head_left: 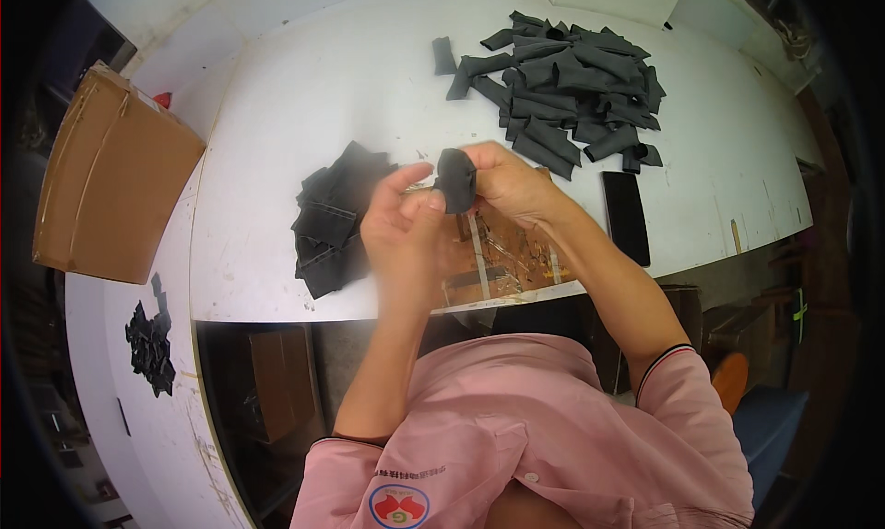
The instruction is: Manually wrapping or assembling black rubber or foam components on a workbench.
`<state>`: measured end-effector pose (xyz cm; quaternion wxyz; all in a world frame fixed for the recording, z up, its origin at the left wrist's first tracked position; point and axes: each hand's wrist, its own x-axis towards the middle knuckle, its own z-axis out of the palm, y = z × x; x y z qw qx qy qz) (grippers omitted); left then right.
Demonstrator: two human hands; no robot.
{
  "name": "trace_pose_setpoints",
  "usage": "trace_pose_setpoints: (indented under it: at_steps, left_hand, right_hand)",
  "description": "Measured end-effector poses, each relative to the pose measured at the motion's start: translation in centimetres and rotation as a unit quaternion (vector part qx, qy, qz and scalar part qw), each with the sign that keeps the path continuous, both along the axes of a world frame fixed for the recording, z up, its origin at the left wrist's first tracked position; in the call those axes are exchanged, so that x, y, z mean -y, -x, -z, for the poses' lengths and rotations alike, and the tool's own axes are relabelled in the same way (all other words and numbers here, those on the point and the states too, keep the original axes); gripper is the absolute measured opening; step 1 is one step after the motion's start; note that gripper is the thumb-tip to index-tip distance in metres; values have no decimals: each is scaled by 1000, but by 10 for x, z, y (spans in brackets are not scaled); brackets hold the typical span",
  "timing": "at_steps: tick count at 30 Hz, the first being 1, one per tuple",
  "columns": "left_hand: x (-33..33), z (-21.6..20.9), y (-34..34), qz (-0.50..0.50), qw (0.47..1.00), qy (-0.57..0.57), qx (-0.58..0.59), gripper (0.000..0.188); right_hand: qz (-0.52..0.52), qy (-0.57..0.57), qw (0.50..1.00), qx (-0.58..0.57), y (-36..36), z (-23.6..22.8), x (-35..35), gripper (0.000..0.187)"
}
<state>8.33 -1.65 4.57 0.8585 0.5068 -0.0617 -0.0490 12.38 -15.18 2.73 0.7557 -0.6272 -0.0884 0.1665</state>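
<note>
Between my two hands, above the near part of the table, is a small dark grey fabric tube (455, 182), its end rounded toward the camera. My right hand (509, 184) grips it from the right, fingers bent around its edge. At its lower left edge, my left hand (404, 217) has the thumb on the cloth, the other fingers partly curled and the index finger raised off it. A pile of black fabric pieces (334, 217) with pale stitch lines lies just left of my left hand. Farther off at the right is a large heap of dark grey fabric tubes (576, 82).
Brown taped cardboard (498, 252) covers the table under my hands. A black phone-like slab (626, 217) lies to the right. At the left, a cardboard box (120, 179) stands on a side table, with a small dark fabric pile (150, 349) nearer. One tube (444, 56) lies apart.
</note>
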Motion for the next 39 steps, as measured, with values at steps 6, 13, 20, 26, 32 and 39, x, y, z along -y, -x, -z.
trace_pose_setpoints:
  at_steps: [6,13,20,26,32,39]
  left_hand:
    - [-14,17,-16,130,935,239,-225,21]
    - [-18,1,-19,240,765,515,-303,26]
    - [-9,5,-10,-7,996,-81,-35,28]
    - [-14,-5,-15,-58,903,-330,271,19]
    - [-9,2,-11,-88,959,-177,204,6]
    - [-15,17,-12,-80,981,-113,135,6]
  right_hand:
    - [-3,-85,993,-79,7,14,2,24]
    - [35,-7,999,39,1,-29,-6,29]
    - [53,-90,993,-48,15,18,-3,24]
    - [133,34,986,94,23,-6,7,26]
    - [104,416,787,443,32,-53,5,34]
    - [81,475,787,386,31,-23,0,27]
